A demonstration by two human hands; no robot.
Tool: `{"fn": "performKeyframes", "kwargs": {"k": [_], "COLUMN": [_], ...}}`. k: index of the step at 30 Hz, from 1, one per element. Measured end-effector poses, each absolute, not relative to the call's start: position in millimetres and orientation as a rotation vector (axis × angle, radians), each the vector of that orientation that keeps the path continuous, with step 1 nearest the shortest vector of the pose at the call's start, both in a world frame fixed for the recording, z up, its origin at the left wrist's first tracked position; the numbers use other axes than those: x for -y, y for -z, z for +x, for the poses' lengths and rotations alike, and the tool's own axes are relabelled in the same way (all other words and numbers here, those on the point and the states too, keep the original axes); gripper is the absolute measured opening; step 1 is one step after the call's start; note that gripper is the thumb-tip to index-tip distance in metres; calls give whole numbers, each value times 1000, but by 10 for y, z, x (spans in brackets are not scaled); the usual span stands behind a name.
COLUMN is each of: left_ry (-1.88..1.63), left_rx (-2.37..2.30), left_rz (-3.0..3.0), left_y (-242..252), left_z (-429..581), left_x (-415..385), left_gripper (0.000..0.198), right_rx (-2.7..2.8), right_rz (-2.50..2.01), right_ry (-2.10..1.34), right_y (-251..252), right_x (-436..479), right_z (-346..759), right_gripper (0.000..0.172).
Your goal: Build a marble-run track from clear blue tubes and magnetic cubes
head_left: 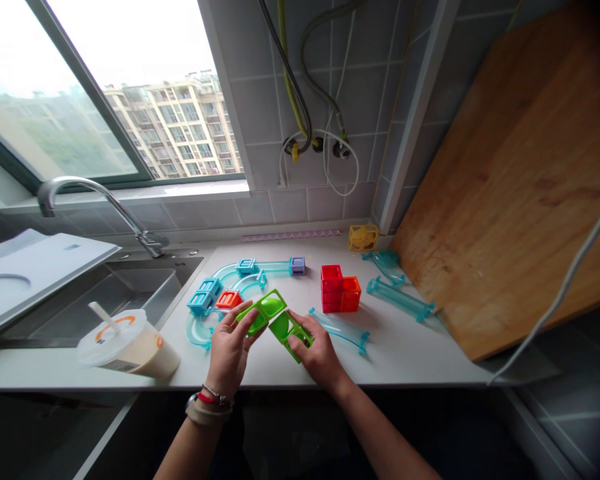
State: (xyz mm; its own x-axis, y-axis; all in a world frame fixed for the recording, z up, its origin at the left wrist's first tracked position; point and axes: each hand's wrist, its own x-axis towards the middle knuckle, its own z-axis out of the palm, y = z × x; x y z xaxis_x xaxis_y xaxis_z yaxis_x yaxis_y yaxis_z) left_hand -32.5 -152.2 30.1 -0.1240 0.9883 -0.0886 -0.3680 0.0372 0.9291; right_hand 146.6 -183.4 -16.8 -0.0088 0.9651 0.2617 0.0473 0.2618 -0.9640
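My left hand (pixel 231 347) grips a green marble-run block piece (pixel 271 306) made of two square cells with rounded insides. In my right hand (pixel 319 352) is a second green marble-run block piece (pixel 281 328), tilted the other way. The two pieces meet or nearly meet at their corners; I cannot tell whether they touch. Behind my left hand lies a joined run of clear blue track (pixel 275 267) with blue blocks (pixel 205 297), an orange block (pixel 229 299) and a purple block (pixel 297 265). A loose clear blue track (pixel 341 328) lies beside my right hand.
Stacked red blocks (pixel 331 291) stand right of centre, with more blue track (pixel 401 299) and a yellow block (pixel 363 237) behind. A lidded drink cup (pixel 145 350) leans at the left near the sink (pixel 185 280) and faucet (pixel 115 207). A wooden board (pixel 520 180) leans at right.
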Motion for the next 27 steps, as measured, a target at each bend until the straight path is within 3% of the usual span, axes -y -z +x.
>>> {"fn": "performKeyframes", "kwargs": {"k": [5,14,27], "left_ry": [-1403,-1387,-1353], "left_rx": [-1109,-952,-1018], "left_rz": [873,712,796], "left_y": [-436,-399,-217], "left_z": [-292,-244,12], "left_x": [1500,1494,1679], "left_gripper": [47,23,37], "right_rx": [1422,1148,837], "right_rz": [-1053,-1007,-793], "right_ry": [-939,-1062,-1273], "right_y": [157,187,258], "right_x": [1854,1828,1781], "right_z": [1438,1463,1461], "right_gripper": [54,55,51]}}
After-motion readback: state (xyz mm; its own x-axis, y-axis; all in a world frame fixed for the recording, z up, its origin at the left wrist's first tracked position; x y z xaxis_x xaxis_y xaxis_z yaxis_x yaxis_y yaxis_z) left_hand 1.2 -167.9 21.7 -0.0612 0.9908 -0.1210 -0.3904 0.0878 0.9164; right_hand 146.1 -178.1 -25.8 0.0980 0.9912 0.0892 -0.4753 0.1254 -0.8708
